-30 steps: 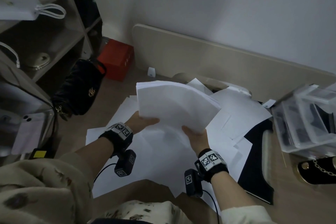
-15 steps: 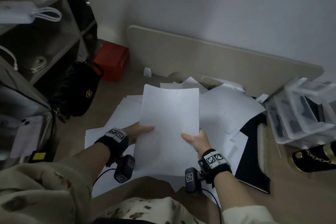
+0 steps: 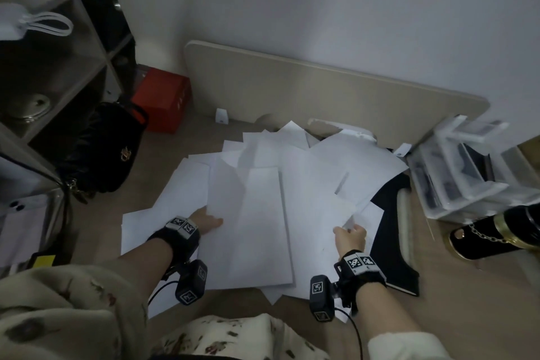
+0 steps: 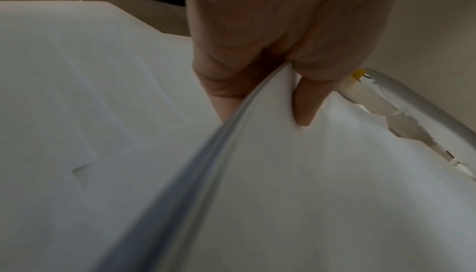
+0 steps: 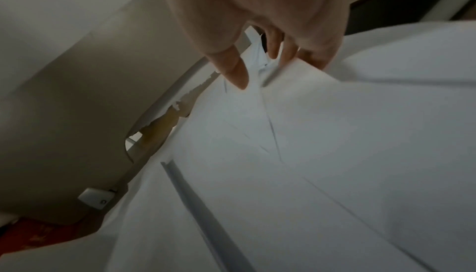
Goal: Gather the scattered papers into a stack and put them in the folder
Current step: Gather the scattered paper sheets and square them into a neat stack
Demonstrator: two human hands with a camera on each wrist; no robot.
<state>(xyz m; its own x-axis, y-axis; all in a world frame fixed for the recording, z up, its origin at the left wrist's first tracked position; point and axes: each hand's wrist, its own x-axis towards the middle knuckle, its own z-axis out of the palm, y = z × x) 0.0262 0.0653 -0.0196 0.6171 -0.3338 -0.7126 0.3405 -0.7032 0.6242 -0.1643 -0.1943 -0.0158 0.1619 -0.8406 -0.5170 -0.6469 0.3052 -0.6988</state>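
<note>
White papers (image 3: 359, 161) lie scattered and overlapping on the wooden floor. My left hand (image 3: 209, 221) pinches the left edge of a gathered stack (image 3: 251, 228) that lies low over the loose sheets. In the left wrist view the thumb (image 4: 306, 103) is on top of the stack (image 4: 296, 184) and the fingers (image 4: 224, 101) are underneath. My right hand (image 3: 350, 234) is off the stack, and its fingers (image 5: 288, 52) touch the raised corner of a loose sheet (image 5: 335, 113), with the thumb (image 5: 237, 72) held apart. The black folder (image 3: 391, 245) lies at the right, partly under papers.
A black handbag (image 3: 99, 149) and a red box (image 3: 163, 99) sit at the left, below a shelf unit (image 3: 58, 73). A beige board (image 3: 321, 90) leans on the wall. At the right are clear plastic boxes (image 3: 467, 172) and a black case with a gold chain (image 3: 496, 231).
The stack, held up in both hands, has come down flat onto the scattered sheets. My right hand let go of it and moved right to a loose sheet.
</note>
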